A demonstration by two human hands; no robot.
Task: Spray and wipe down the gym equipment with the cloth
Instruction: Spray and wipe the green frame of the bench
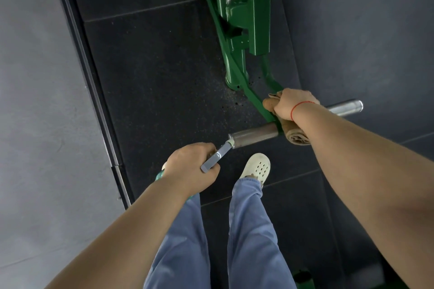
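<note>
A green gym machine frame (244, 19) runs down from the top to a steel crossbar (254, 135) near the middle. My right hand (291, 104) grips a tan cloth (296, 136) pressed against the bar where the green arm meets it. My left hand (191, 166) holds a spray bottle (216, 158) by its grey trigger head. Its nozzle points at the left end of the bar, almost touching it. The bottle's teal body is mostly hidden behind my hand.
Dark rubber floor tiles (152, 77) lie under the machine, with spray droplets near its foot. A grey wall (35, 77) and metal floor track run along the left. My white clog (257, 168) and blue trousers are below the bar.
</note>
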